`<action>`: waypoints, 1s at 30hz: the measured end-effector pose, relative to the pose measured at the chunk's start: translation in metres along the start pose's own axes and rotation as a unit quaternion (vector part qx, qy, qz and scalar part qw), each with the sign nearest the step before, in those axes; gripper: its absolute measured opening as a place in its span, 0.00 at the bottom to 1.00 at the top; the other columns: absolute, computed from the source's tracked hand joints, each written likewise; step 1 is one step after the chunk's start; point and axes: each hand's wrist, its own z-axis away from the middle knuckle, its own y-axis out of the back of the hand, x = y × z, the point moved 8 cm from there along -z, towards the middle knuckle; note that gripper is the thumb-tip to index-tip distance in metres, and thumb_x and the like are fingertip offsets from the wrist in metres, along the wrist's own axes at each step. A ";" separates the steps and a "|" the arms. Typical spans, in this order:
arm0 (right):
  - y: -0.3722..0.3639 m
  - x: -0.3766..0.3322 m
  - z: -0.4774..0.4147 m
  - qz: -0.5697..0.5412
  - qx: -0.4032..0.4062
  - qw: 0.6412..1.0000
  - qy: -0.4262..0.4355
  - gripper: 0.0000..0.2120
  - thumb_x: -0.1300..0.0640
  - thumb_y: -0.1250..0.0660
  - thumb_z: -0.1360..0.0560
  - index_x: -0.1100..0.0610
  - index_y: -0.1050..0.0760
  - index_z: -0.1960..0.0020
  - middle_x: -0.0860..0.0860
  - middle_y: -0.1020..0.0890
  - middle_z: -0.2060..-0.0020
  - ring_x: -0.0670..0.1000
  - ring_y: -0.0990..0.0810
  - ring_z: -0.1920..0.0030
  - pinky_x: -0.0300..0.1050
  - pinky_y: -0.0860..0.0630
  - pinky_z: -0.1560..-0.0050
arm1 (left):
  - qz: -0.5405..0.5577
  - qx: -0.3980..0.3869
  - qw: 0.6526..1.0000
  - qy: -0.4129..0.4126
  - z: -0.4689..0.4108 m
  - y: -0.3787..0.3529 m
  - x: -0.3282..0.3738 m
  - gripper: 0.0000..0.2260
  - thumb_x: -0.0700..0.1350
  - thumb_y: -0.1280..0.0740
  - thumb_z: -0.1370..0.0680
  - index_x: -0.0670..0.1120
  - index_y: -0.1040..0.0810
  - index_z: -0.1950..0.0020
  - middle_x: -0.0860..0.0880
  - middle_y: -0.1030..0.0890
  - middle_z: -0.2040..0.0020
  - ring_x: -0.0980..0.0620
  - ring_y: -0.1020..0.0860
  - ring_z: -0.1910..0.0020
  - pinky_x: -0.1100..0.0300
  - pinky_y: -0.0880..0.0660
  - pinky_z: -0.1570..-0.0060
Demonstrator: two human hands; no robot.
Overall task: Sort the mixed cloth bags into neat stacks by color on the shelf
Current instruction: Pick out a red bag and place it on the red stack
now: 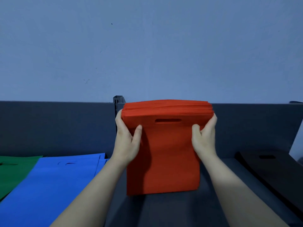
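Note:
A stack of several red cloth bags (165, 153) stands upright on its bottom edge on the grey shelf (172, 210), handle slot near the top. My left hand (127, 141) grips its upper left edge, thumb on the front. My right hand (204, 138) grips the upper right edge the same way. A blue bag stack (49, 185) lies flat to the left, with a green stack (14, 169) beyond it at the far left. A black stack (275, 174) lies flat at the right.
The shelf's dark back panel (57, 126) runs across behind the stacks, with a grey upright post (118, 102) just left of the red bags. A blue-grey wall (147, 46) rises above.

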 end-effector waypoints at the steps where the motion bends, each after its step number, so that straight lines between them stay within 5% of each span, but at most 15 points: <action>1: 0.001 0.000 0.000 0.002 -0.005 1.000 0.002 0.33 0.55 0.45 0.31 0.55 0.47 0.25 0.55 0.28 0.34 0.52 0.27 0.39 0.55 0.31 0.33 | -0.002 -0.006 1.000 -0.001 0.000 0.001 0.000 0.30 0.41 0.36 0.21 0.46 0.49 0.24 0.49 0.31 0.32 0.56 0.29 0.37 0.76 0.35 0.41; 5: -0.003 0.015 0.021 0.027 -0.027 0.999 -0.021 0.35 0.55 0.46 0.30 0.59 0.47 0.24 0.54 0.31 0.30 0.54 0.31 0.31 0.53 0.35 0.29 | -0.017 -0.050 0.998 0.029 0.018 -0.005 -0.013 0.30 0.42 0.36 0.21 0.50 0.50 0.24 0.52 0.32 0.31 0.57 0.30 0.36 0.61 0.33 0.34; 9: -0.002 0.014 0.017 0.017 -0.011 1.000 -0.015 0.34 0.56 0.46 0.30 0.60 0.46 0.25 0.55 0.33 0.30 0.53 0.33 0.30 0.54 0.37 0.28 | -0.020 -0.047 0.999 0.018 0.017 -0.004 -0.010 0.32 0.40 0.35 0.22 0.51 0.50 0.24 0.52 0.32 0.33 0.67 0.28 0.44 0.75 0.33 0.44; 16: -0.002 0.029 0.017 0.021 -0.055 0.998 -0.038 0.32 0.56 0.42 0.23 0.53 0.51 0.22 0.51 0.34 0.28 0.50 0.33 0.29 0.51 0.36 0.29 | -0.011 -0.010 0.998 0.056 0.017 -0.005 -0.011 0.30 0.40 0.37 0.21 0.50 0.50 0.24 0.51 0.34 0.29 0.56 0.30 0.35 0.68 0.36 0.39; 18: -0.001 0.044 0.020 0.017 -0.084 0.993 -0.078 0.27 0.55 0.40 0.20 0.53 0.45 0.24 0.49 0.29 0.32 0.50 0.30 0.32 0.49 0.32 0.32 | 0.003 0.009 0.998 0.068 0.013 -0.003 -0.009 0.29 0.40 0.37 0.21 0.49 0.48 0.24 0.50 0.32 0.30 0.55 0.29 0.36 0.66 0.34 0.38; 22: 0.009 0.053 0.021 0.010 -0.101 0.990 -0.099 0.09 0.51 0.37 0.21 0.55 0.26 0.43 0.46 0.19 0.51 0.51 0.20 0.46 0.44 0.25 0.48 | 0.037 0.026 0.993 0.112 0.001 -0.008 -0.006 0.29 0.42 0.35 0.21 0.48 0.46 0.24 0.52 0.27 0.35 0.54 0.26 0.39 0.58 0.31 0.36; 25: 0.027 0.055 0.009 -0.004 -0.066 0.990 -0.122 0.10 0.50 0.36 0.22 0.57 0.25 0.47 0.51 0.18 0.52 0.52 0.19 0.50 0.49 0.23 0.47 | 0.058 0.021 0.987 0.148 -0.010 -0.021 -0.003 0.29 0.47 0.33 0.22 0.46 0.42 0.25 0.53 0.25 0.38 0.55 0.25 0.41 0.59 0.30 0.39; 30: 0.059 0.089 -0.002 -0.009 -0.072 0.975 -0.211 0.11 0.48 0.36 0.22 0.55 0.23 0.46 0.52 0.17 0.50 0.52 0.18 0.49 0.55 0.23 0.42 | 0.021 -0.107 0.966 0.236 0.015 -0.076 -0.028 0.19 0.49 0.39 0.19 0.43 0.34 0.30 0.50 0.24 0.40 0.54 0.26 0.47 0.61 0.32 0.49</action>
